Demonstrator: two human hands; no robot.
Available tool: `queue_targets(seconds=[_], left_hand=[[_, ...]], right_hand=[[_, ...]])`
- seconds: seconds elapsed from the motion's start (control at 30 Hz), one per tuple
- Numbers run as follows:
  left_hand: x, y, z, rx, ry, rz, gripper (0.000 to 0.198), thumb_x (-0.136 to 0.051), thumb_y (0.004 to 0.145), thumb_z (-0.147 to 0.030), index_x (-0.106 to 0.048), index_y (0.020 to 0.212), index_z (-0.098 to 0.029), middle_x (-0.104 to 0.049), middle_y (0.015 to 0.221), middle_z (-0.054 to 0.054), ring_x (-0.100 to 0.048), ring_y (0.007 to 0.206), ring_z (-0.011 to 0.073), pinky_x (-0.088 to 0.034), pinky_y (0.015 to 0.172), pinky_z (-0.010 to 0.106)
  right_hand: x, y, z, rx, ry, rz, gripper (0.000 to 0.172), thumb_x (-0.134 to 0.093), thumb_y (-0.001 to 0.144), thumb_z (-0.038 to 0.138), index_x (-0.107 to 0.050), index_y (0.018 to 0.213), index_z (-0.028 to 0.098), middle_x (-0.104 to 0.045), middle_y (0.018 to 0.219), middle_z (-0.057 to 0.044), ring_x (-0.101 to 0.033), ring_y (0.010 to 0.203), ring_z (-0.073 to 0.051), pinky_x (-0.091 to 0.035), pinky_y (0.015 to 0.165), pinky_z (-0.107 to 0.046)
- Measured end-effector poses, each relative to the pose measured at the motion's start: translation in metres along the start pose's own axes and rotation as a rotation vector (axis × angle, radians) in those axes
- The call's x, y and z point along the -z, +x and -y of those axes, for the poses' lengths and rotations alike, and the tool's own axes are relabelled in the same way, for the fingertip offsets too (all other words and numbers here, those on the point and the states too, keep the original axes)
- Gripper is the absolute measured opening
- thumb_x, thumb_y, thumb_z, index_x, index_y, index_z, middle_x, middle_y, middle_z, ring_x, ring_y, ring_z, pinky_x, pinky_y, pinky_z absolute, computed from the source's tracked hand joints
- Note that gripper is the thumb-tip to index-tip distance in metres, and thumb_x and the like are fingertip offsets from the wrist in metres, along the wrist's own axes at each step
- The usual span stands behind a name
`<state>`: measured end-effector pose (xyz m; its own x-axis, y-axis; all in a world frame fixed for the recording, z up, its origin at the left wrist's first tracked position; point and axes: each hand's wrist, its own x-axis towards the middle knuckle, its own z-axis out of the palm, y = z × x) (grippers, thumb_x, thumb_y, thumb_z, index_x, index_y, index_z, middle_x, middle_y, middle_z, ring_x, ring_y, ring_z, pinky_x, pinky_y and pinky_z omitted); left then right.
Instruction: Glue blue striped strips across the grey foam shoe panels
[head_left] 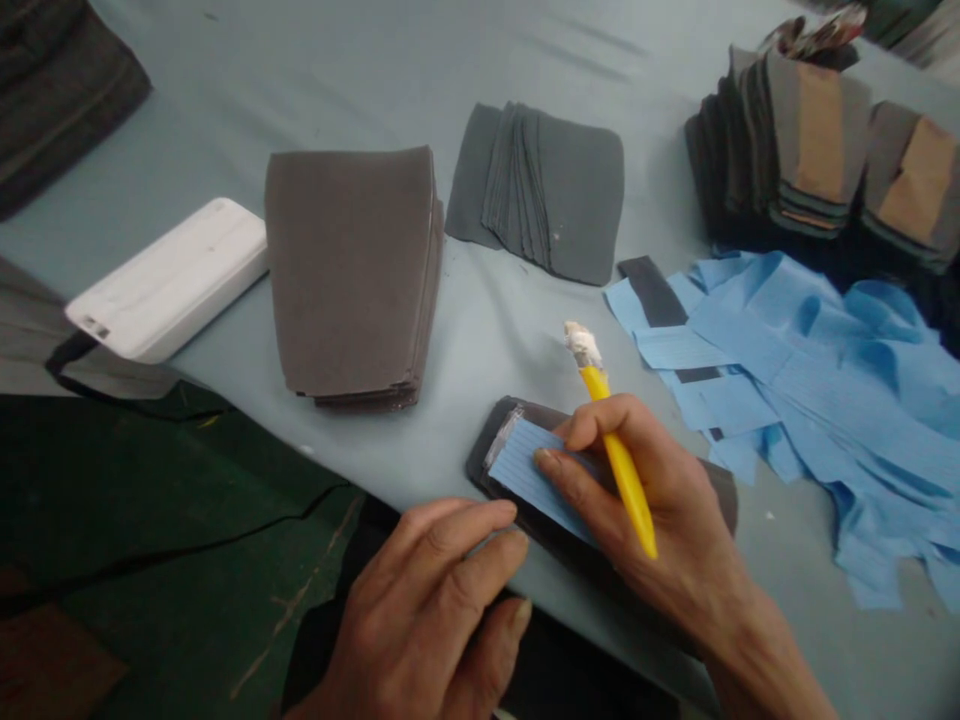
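Observation:
Tucked between the fingers of my right hand (660, 490) is a brush with a yellow handle (628, 485), its white-coated tip (581, 342) pointing up and away. That hand's thumb rests on a light blue ribbed fabric strip (536, 465), which lies on a dark fabric piece (486, 440). A whitish smear runs along the strip's far-left end. At the table's near edge, my left hand (442, 600) is open and holds nothing, fingertips stretched toward the near side of the dark piece. Whether they touch it I cannot tell.
A stack of brown panels (349, 270) and fanned grey pieces (577, 190) lie beyond the hands. Blue fabric strips (810, 370) spread at right, before dark bundles with tan bands (821, 130). A white corded device (176, 280) lies left, near dark cloth (60, 90).

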<state>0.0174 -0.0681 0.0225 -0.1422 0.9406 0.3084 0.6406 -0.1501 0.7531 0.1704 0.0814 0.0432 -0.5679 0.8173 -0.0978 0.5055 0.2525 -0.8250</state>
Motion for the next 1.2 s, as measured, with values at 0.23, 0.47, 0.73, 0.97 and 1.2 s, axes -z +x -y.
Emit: queue_targets(seconds=[0.23, 0.47, 0.73, 0.97, 1.2], left_hand=[[-0.004, 0.0, 0.01, -0.031, 0.031, 0.014, 0.03, -0.063, 0.1, -0.01, -0.064, 0.129, -0.017, -0.078, 0.128, 0.011, -0.071, 0.122, 0.0199, -0.059, 0.11, 0.035], [-0.005, 0.002, 0.016, -0.02, 0.034, 0.023, 0.028, -0.062, 0.1, -0.009, -0.066, 0.127, -0.015, -0.076, 0.131, 0.01, -0.068, 0.125, 0.0189, -0.056, 0.113, 0.032], [-0.006, 0.004, 0.02, -0.032, 0.038, 0.012, 0.028, -0.06, 0.102, -0.007, -0.065, 0.129, -0.01, -0.071, 0.135, 0.012, -0.062, 0.129, 0.0165, -0.049, 0.118, 0.028], [-0.008, 0.009, 0.023, -0.039, 0.068, 0.059, 0.031, -0.058, 0.103, -0.007, -0.064, 0.133, -0.008, -0.071, 0.136, 0.012, -0.06, 0.126, 0.0175, -0.048, 0.115, 0.029], [-0.008, 0.013, 0.022, -0.043, 0.063, 0.057, 0.03, -0.058, 0.103, -0.007, -0.064, 0.132, -0.007, -0.072, 0.134, 0.013, -0.062, 0.124, 0.017, -0.05, 0.112, 0.028]], right_hand=[[-0.006, 0.001, -0.003, -0.033, -0.002, -0.008, 0.017, -0.067, 0.097, 0.033, -0.052, 0.093, 0.026, -0.065, 0.077, 0.004, -0.056, 0.059, -0.012, -0.043, 0.053, -0.024], [-0.005, 0.002, -0.004, 0.025, -0.053, -0.021, 0.014, -0.066, 0.1, 0.028, -0.053, 0.096, 0.027, -0.064, 0.076, 0.007, -0.054, 0.056, -0.01, -0.042, 0.051, -0.022], [-0.006, 0.002, -0.005, 0.15, -0.136, 0.0, 0.02, -0.066, 0.101, 0.015, -0.051, 0.1, 0.028, -0.058, 0.079, 0.012, -0.051, 0.059, -0.005, -0.042, 0.06, -0.013], [-0.005, 0.003, -0.005, 0.13, -0.138, 0.025, 0.02, -0.066, 0.102, 0.016, -0.05, 0.1, 0.028, -0.055, 0.075, 0.013, -0.047, 0.055, -0.005, -0.04, 0.056, -0.013], [-0.007, 0.005, -0.007, 0.137, -0.145, 0.024, 0.022, -0.066, 0.101, 0.014, -0.05, 0.099, 0.029, -0.054, 0.071, 0.013, -0.048, 0.054, -0.006, -0.04, 0.056, -0.013]])
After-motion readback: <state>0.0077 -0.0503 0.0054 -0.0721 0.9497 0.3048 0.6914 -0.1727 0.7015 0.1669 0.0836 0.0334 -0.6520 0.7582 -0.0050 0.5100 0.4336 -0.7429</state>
